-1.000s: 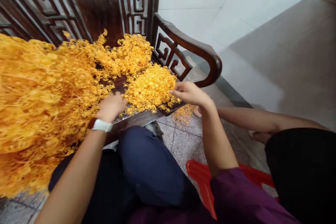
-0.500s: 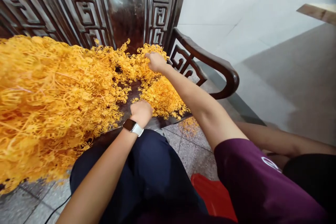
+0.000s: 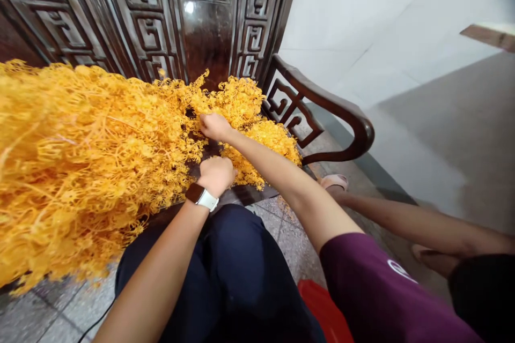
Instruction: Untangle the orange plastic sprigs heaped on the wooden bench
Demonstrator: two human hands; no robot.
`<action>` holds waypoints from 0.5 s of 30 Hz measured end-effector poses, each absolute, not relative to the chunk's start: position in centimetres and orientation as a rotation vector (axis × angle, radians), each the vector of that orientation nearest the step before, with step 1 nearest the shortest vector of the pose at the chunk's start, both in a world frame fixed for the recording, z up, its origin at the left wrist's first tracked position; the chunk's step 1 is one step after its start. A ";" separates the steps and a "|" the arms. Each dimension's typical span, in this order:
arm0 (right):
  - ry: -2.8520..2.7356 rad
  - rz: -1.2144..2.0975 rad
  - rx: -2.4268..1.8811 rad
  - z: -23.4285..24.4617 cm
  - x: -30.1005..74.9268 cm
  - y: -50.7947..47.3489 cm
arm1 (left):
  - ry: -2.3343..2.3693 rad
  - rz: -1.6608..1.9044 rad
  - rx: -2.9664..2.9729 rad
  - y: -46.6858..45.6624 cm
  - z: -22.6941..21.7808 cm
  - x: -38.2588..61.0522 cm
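Left hand [image 3: 216, 176], right hand [image 3: 215, 126] amid orange strands [image 3: 80, 161]

Single head-worn view from above the person's lap, tilted forward and down, close over the left hand [image 3: 216, 176] and right hand [image 3: 215, 126]; carved dark-wood bench back [image 3: 208, 32] just ahead at upper left, pale wall [image 3: 362, 21] farther off at upper right, dark trousers [image 3: 225, 262] directly below.

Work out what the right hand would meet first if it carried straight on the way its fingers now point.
The right hand points up and left, into the heap of orange strands, which it would meet first, as its fingertips already seem to reach them. Depth is unclear here.
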State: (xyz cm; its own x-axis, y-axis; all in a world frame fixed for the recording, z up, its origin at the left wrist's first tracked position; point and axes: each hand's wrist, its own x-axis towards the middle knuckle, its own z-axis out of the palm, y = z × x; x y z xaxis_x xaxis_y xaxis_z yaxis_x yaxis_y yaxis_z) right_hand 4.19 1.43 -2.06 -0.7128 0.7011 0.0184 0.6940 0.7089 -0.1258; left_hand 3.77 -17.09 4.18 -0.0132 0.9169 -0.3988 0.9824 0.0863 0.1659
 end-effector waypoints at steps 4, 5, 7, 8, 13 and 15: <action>-2.589 0.116 -1.285 -0.8 3.1 2.7 | 1.957 -0.207 1.894 -17.3 4.3 3.6; -2.533 0.148 -1.321 -0.7 2.6 3.1 | 1.959 -0.205 1.901 -17.3 4.3 3.6; -2.470 0.245 -1.366 -0.8 1.6 3.9 | 1.974 -0.197 1.916 -17.3 4.3 3.6; -2.465 0.296 -1.366 -0.8 1.2 4.3 | 1.985 -0.188 1.924 -17.2 4.3 3.6; -2.382 0.490 -1.292 -0.2 1.3 6.5 | 2.044 -0.056 1.938 -16.5 4.4 2.7; -2.271 0.567 -1.273 0.5 2.0 7.5 | 2.098 0.048 1.915 -15.8 4.2 1.7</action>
State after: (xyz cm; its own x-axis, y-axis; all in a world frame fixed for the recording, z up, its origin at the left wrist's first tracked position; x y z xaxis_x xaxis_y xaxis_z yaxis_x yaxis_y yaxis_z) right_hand 2.03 7.52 0.48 -0.4574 0.8667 0.1991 0.6712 0.4834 -0.5620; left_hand 1.73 -15.85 4.22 -0.0666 0.9782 -0.1965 0.9682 0.1110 0.2243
